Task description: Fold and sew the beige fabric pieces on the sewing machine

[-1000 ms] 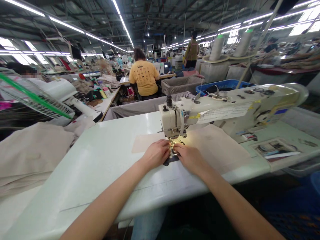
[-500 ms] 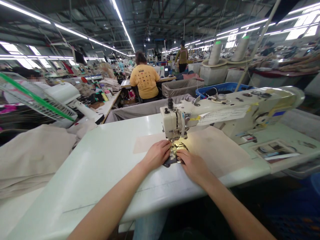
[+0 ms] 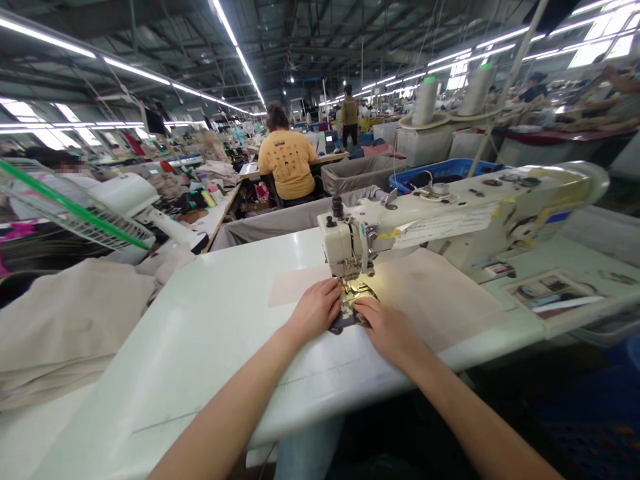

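A white sewing machine (image 3: 435, 213) stands on the pale green table (image 3: 200, 320), its lamp lighting the needle area. My left hand (image 3: 316, 308) lies just left of the presser foot, on the edge of a beige fabric piece (image 3: 287, 287); its fingers are pressed together, and what is under the fingertips is hidden. To the right of the needle, my right hand (image 3: 385, 327) has its fingers together at the metal plate (image 3: 361, 292); anything pinched there is too small to make out. A larger beige fabric panel (image 3: 435, 293) lies flat under the machine arm.
Beige fabric is piled (image 3: 70, 313) at the left, near a white fan (image 3: 125, 200). A tray of tools (image 3: 555, 293) sits at the right. Behind the table are a blue basket (image 3: 400, 180), thread cones (image 3: 425, 103) and a seated person in yellow (image 3: 287, 160).
The camera view has shifted slightly. Both hands stay beside the needle in nearly the same pose. The standing person in the background has moved a little left.
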`<move>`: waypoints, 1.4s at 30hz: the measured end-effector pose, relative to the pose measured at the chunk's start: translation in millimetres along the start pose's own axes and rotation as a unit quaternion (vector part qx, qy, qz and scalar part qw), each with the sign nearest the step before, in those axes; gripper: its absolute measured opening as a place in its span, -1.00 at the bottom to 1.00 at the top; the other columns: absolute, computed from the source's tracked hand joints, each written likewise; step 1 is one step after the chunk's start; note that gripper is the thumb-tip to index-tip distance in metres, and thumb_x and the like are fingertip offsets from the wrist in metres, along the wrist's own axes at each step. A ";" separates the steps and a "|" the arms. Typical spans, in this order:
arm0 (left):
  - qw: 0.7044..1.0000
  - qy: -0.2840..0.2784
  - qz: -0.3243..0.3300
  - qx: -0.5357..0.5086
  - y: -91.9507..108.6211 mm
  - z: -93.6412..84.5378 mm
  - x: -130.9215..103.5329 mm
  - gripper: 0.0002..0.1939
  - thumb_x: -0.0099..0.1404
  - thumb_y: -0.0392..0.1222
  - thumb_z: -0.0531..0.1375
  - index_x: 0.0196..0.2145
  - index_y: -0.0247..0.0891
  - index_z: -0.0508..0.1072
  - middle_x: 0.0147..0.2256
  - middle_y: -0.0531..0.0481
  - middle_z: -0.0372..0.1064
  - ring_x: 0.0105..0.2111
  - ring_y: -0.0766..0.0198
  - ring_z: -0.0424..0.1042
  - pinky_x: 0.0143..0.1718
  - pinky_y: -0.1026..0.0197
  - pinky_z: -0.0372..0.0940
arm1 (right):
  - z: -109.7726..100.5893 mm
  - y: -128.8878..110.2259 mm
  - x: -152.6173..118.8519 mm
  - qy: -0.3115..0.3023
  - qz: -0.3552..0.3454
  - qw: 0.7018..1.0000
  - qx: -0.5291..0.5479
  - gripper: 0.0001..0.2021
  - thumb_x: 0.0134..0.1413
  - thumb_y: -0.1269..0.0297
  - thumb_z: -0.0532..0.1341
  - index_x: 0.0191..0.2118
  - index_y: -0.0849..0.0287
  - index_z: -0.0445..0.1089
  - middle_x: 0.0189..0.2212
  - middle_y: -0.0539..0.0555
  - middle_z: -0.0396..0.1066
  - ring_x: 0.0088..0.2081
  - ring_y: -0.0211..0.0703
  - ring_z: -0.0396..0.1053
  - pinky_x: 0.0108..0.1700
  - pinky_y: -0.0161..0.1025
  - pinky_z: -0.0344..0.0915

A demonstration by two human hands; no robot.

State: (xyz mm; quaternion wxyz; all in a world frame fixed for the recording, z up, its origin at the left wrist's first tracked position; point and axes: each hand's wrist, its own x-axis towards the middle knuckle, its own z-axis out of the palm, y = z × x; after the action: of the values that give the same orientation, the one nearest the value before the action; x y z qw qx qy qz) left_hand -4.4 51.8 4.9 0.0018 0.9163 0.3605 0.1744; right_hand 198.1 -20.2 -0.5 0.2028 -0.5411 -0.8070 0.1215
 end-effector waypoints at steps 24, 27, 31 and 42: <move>0.983 -0.128 -0.062 0.120 38.8 -26.3 -6.4 -0.77 0.45 -0.29 0.03 -0.26 -0.28 0.48 -0.23 -0.14 0.41 -0.22 0.10 0.42 -0.21 0.08 0.41 | -12.8 -6.8 -14.2 0.002 0.014 0.999 0.043 -0.75 0.32 0.39 0.12 -0.01 0.16 0.49 0.00 0.10 0.51 -0.07 -0.06 0.50 -0.04 -0.19 0.38; 0.989 -0.105 -0.041 0.096 41.0 -21.2 -8.5 -0.86 0.39 -0.34 0.10 -0.19 -0.31 0.47 -0.12 -0.19 0.41 -0.09 0.05 0.40 -0.11 0.05 0.42 | -12.1 -9.2 -20.4 0.005 0.001 0.999 0.043 -0.78 0.34 0.32 0.14 0.00 0.14 0.48 0.05 0.12 0.48 -0.05 -0.05 0.49 -0.04 -0.19 0.37; 0.993 -0.106 -0.005 0.047 35.7 -16.4 -5.5 -0.82 0.38 -0.37 0.09 -0.12 -0.33 0.44 -0.05 -0.20 0.42 -0.02 0.07 0.42 0.04 0.04 0.41 | -11.7 -14.3 -20.5 -0.015 0.005 1.000 0.021 -0.81 0.34 0.30 0.18 -0.02 0.13 0.47 0.05 0.11 0.46 -0.06 -0.05 0.49 -0.06 -0.19 0.37; 0.996 -0.084 0.017 0.011 29.2 -15.3 -5.5 -0.76 0.32 -0.41 0.07 -0.09 -0.32 0.42 -0.05 -0.22 0.44 0.03 0.04 0.43 0.09 -0.01 0.41 | -10.5 -19.0 -16.3 -0.008 0.010 1.000 0.000 -0.84 0.34 0.30 0.17 -0.06 0.13 0.47 0.01 0.09 0.48 -0.09 -0.06 0.50 -0.11 -0.20 0.37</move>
State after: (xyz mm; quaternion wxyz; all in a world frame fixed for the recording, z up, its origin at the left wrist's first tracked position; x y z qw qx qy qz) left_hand 6.3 24.6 21.3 0.0187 0.9336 0.3455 0.0927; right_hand 192.6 -42.8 13.5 0.1953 -0.5484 -0.8030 0.1276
